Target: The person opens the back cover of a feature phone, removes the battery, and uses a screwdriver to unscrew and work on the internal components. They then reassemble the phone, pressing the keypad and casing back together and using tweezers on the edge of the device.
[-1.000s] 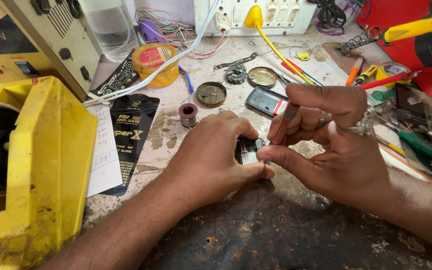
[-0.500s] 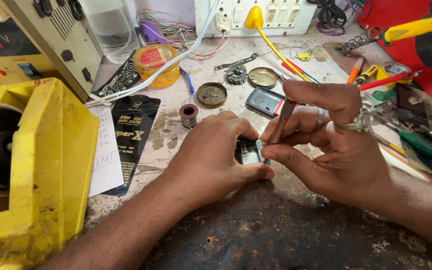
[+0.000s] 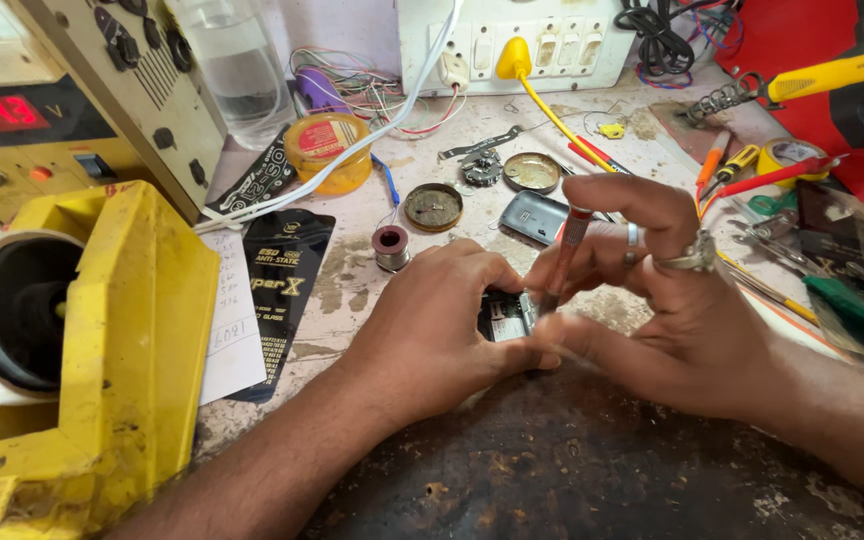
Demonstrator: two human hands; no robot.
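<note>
While clamped between thumb and fingers of the left hand (image 3: pixel 432 330), small opened device (image 3: pixel 508 318) held low over the dark, rust-stained mat (image 3: pixel 572 470), just in front of the wearer; circuit side up, mostly hidden by the fingers. Left fingers curled together over the top edge of the device, thumb pressed against its near edge. Right hand (image 3: pixel 682 320) closed on a thin screwdriver (image 3: pixel 564 255) with red-and-silver shaft, pinched between index finger and thumb, remaining fingers spread loosely; tip set down on the right edge of the device. Rings on two fingers of right hand.

Behind the hands, on the pale worn bench: small solder spool (image 3: pixel 390 246), round tin lid (image 3: pixel 433 207), second round tin (image 3: pixel 532 172), grey phone back cover (image 3: pixel 537 215) just beside the right hand's raised finger. Further back: amber jar of paste (image 3: pixel 327 150), white switchboard (image 3: pixel 512 40) with yellow plug (image 3: pixel 514 60), clear plastic container (image 3: pixel 232 75).

At left: yellow tape dispenser (image 3: pixel 102 340) with white roll, beige power supply (image 3: pixel 62 110) with red digits lit, black anti-static pouch (image 3: pixel 287 290), handwritten paper slip (image 3: pixel 230 320) touching the dispenser.

At right: yellow-handled soldering iron (image 3: pixel 832 75), cluster of small screwdrivers (image 3: pixel 742 165), green-handled tool (image 3: pixel 857 305).
</note>
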